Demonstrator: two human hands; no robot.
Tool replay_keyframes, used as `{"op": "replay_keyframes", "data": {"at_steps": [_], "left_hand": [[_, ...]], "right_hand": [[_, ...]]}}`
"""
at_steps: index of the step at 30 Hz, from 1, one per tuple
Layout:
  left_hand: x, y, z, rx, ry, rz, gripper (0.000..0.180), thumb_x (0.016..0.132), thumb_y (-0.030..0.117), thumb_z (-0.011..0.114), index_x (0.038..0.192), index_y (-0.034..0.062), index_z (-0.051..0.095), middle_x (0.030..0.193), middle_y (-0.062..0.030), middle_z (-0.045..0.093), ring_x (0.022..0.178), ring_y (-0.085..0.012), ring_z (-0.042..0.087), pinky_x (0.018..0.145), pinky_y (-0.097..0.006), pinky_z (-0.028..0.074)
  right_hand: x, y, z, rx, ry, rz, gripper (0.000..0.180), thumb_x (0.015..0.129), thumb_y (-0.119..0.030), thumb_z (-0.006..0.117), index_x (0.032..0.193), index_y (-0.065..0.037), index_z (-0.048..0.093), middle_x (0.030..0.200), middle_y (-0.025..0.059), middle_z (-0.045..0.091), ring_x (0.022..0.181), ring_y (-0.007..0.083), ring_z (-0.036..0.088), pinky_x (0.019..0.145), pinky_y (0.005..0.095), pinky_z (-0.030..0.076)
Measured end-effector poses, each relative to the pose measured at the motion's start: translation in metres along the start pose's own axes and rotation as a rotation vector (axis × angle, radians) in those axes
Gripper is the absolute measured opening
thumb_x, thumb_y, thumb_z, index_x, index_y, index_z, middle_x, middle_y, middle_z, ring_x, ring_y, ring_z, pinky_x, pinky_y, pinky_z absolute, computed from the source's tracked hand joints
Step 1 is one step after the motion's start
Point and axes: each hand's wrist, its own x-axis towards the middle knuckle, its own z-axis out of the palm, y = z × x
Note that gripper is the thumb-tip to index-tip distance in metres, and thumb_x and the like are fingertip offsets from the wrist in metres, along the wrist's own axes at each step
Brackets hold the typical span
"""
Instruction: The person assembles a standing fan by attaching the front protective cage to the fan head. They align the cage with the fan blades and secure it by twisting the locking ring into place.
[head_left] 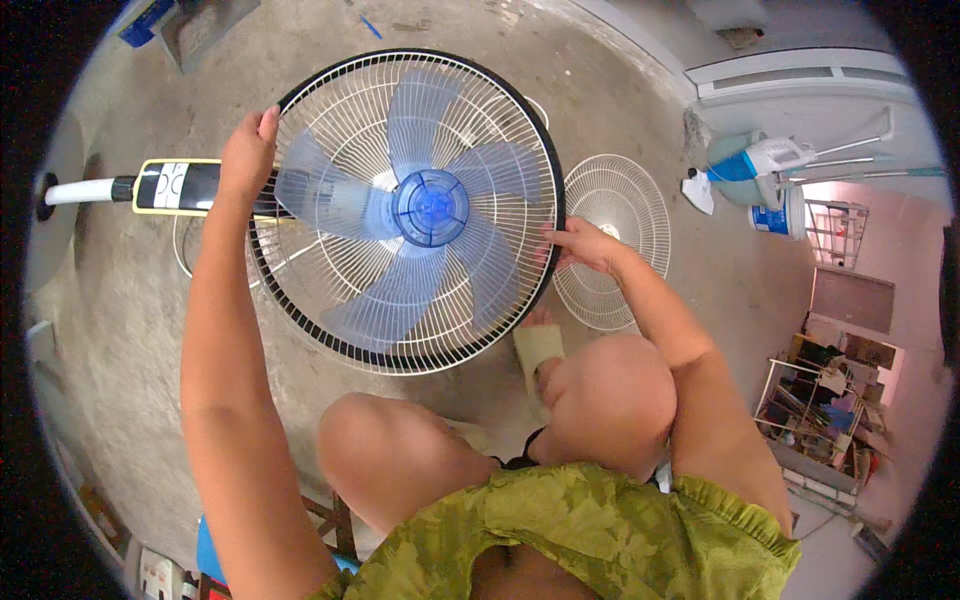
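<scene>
1. The person's left hand [250,152] is closed on the upper left edge of the fan head [432,208], thumb pointing up; its other fingers are mostly hidden.
2. The right hand [588,245] is clamped on the fan head's right edge, thumb and fingers at the black rim [557,175].
3. The fan head lies directly between the two hands, touching both, its round wire face turned up toward the viewer. Behind the wires are five see-through blue blades [385,305] around a blue hub [433,210].
4. Left of the fan head, a dark control panel [175,187] with a yellow border reaches behind its edge; a white pole [88,191] extends farther left.
5. Just right of the fan head, partly behind the right hand, a loose white wire grille [630,275] rests on the concrete floor [120,340].
6. Below the fan head are the person's two bent knees [615,395].
7. Well to its right stand a white-and-blue appliance [750,165] and a bucket [775,218].
</scene>
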Motion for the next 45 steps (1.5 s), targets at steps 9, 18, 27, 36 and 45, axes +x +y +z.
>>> {"op": "replay_keyframes", "data": {"at_steps": [9, 18, 27, 36, 45], "left_hand": [[-0.006, -0.009, -0.007, -0.243, -0.063, -0.152, 0.055, 0.091, 0.049, 0.047, 0.109, -0.0021, 0.056, 0.082, -0.0109, 0.063, 0.070, -0.0184, 0.055, 0.069, -0.030, 0.044], [-0.050, -0.094, -0.036, -0.227, 0.204, -0.172, 0.055, 0.088, 0.042, 0.058, 0.125, 0.0009, 0.050, 0.116, -0.0133, 0.058, 0.108, -0.0173, 0.053, 0.092, -0.027, 0.039], [-0.278, 0.027, -0.021, -0.385, 1.385, -0.684, 0.024, 0.092, 0.018, 0.052, 0.106, -0.0017, 0.055, 0.094, -0.0088, 0.058, 0.085, -0.0152, 0.054, 0.077, -0.028, 0.046], [-0.404, 0.167, 0.218, -1.896, -0.356, -1.297, 0.052, 0.087, 0.008, 0.058, 0.133, 0.0026, 0.035, 0.119, -0.0176, 0.053, 0.109, -0.0250, 0.055, 0.098, -0.036, 0.043], [-0.357, 0.213, 0.236, -2.298, -0.244, -0.885, 0.044, 0.096, 0.025, 0.047, 0.131, 0.0016, 0.035, 0.135, -0.0177, 0.041, 0.128, -0.0254, 0.038, 0.109, -0.039, 0.030]], "right_hand": [[0.016, -0.001, -0.010, 0.162, -0.172, 0.044, 0.042, 0.092, -0.013, 0.049, 0.131, -0.001, 0.038, 0.113, 0.0174, 0.059, 0.104, 0.0250, 0.060, 0.086, 0.0373, 0.050], [0.010, -0.007, 0.000, 0.118, -0.251, -0.010, 0.052, 0.092, -0.016, 0.053, 0.136, -0.002, 0.029, 0.107, 0.0092, 0.060, 0.099, 0.0186, 0.059, 0.083, 0.0326, 0.052], [0.012, 0.005, -0.010, 0.095, -0.284, 0.029, 0.051, 0.093, -0.014, 0.049, 0.137, -0.002, 0.026, 0.119, 0.0146, 0.056, 0.105, 0.0223, 0.058, 0.082, 0.0315, 0.050], [0.021, 0.005, -0.012, 0.026, -0.319, -0.073, 0.053, 0.093, -0.013, 0.048, 0.139, 0.001, 0.024, 0.117, 0.0170, 0.056, 0.107, 0.0249, 0.058, 0.091, 0.0379, 0.048], [0.019, 0.013, -0.018, 0.196, -0.388, -0.064, 0.044, 0.093, -0.010, 0.048, 0.134, -0.002, 0.035, 0.117, 0.0142, 0.058, 0.106, 0.0239, 0.058, 0.081, 0.0352, 0.050]]}}
